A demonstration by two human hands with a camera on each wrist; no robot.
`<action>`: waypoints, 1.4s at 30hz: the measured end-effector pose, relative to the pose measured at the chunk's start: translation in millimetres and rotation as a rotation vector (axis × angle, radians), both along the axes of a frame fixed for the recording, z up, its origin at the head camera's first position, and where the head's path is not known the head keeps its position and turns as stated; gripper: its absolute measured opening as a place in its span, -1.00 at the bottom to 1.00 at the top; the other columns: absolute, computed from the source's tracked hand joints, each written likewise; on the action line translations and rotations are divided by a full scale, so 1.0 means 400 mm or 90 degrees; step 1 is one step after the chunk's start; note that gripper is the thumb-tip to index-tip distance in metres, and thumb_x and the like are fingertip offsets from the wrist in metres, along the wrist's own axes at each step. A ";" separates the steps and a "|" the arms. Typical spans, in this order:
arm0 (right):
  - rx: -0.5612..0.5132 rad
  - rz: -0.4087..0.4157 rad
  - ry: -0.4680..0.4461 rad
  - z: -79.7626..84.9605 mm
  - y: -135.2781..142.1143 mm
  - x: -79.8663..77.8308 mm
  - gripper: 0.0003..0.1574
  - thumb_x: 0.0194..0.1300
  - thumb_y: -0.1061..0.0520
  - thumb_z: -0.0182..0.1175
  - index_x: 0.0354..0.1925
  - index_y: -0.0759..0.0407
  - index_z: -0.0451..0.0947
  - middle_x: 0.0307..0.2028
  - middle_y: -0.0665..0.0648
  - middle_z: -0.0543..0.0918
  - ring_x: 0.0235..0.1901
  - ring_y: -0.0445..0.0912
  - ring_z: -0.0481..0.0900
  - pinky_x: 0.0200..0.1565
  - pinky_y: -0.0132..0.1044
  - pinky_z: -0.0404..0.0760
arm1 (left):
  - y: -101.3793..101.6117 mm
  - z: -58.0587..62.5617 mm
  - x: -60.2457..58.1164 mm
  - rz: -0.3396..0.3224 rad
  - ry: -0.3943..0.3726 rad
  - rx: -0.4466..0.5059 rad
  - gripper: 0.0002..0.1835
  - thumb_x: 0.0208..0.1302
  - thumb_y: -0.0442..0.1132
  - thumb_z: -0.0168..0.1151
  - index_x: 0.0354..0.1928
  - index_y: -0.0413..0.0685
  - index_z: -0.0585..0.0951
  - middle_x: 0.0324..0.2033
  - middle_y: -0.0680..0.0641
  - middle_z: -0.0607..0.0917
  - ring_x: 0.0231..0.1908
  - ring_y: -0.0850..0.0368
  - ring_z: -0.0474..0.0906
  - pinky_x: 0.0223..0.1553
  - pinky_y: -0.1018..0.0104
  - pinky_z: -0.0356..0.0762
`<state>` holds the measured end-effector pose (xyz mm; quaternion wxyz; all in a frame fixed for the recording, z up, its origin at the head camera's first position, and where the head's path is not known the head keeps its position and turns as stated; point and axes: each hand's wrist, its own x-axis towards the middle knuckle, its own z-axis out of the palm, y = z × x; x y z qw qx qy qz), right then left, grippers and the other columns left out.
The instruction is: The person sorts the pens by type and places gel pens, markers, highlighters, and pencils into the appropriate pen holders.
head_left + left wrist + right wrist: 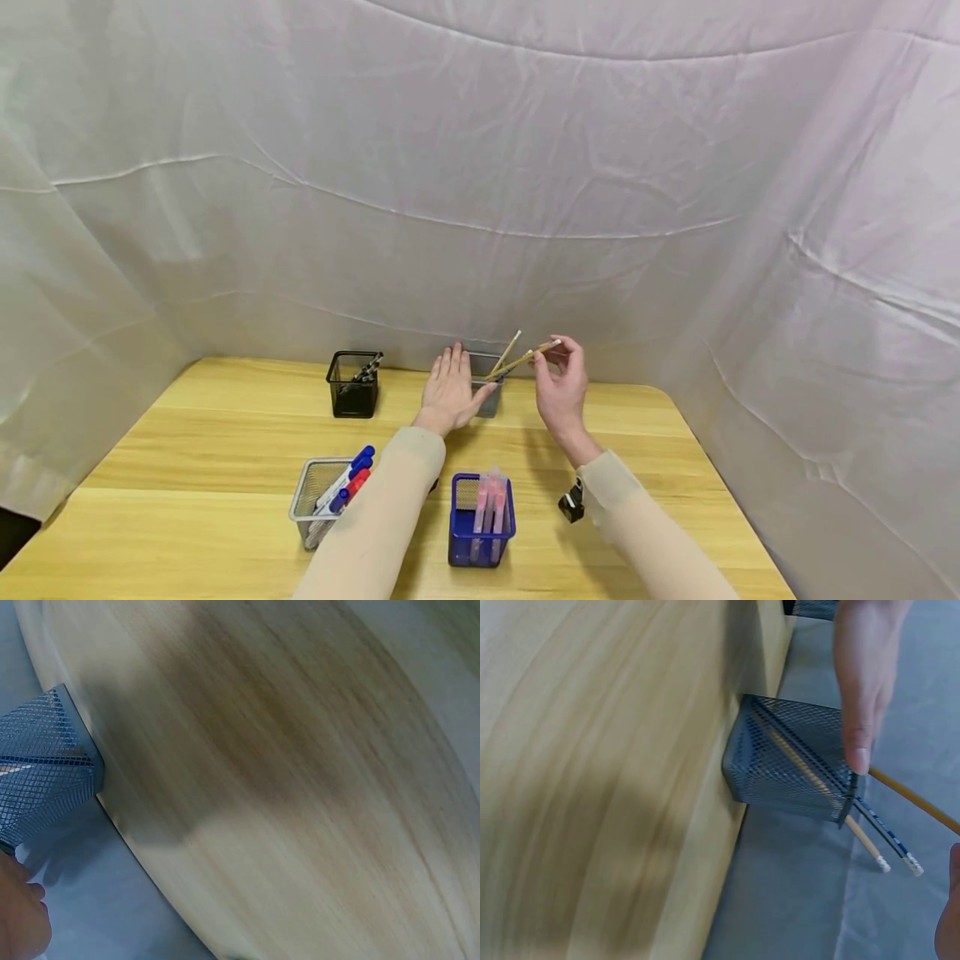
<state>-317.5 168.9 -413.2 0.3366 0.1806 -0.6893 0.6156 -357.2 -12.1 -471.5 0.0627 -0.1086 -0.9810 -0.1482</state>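
Note:
A grey mesh pen holder [490,406] stands at the table's back edge. My left hand [450,390] rests against it, fingers straight along its left side and thumb across the near rim. My right hand [564,387] is to the right of the holder and pinches a yellow pencil [919,801] near its upper end. This pencil slants down to the holder's rim, by the left thumb. Two more pencils lean inside the mesh: a plain wooden one [864,840] and a dark patterned one [887,834], both with white eraser ends sticking out.
A black mesh holder [352,407] with black pens stands at the back left. Nearer are a silver mesh holder [300,507] with blue and red markers, partly behind the left sleeve, and a blue mesh holder [471,560] with pink pens. Grey cloth [480,183] hangs behind the table.

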 end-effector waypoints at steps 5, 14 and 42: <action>0.006 0.011 -0.005 0.015 -0.017 0.027 -0.60 0.38 0.57 0.12 0.13 0.71 0.30 -0.08 0.65 0.54 -0.13 0.50 0.59 -0.09 0.03 0.78 | -0.004 0.007 0.005 0.000 -0.003 0.000 0.01 0.55 0.41 -0.26 0.64 -0.30 -0.03 0.65 -0.27 -0.09 0.63 -0.18 -0.18 0.63 0.02 -0.24; 0.013 0.008 -0.078 -0.014 -0.026 0.002 -0.69 0.48 0.47 0.10 0.10 0.66 0.33 -0.08 0.58 0.56 -0.14 0.52 0.59 -0.19 -0.57 0.66 | -0.009 0.012 0.009 0.000 -0.001 0.003 -0.01 0.56 0.39 -0.24 0.63 -0.31 0.00 0.64 -0.27 -0.07 0.63 -0.18 -0.17 0.63 0.03 -0.24; 0.064 -0.038 -0.184 -0.108 -0.019 -0.047 -0.70 0.48 0.25 0.25 0.09 0.38 0.50 -0.07 0.34 0.70 -0.12 0.19 0.72 -0.13 -0.52 0.65 | -0.001 0.005 0.002 0.000 0.012 -0.015 0.02 0.54 0.44 -0.26 0.64 -0.29 0.00 0.64 -0.27 -0.07 0.63 -0.18 -0.19 0.63 0.01 -0.23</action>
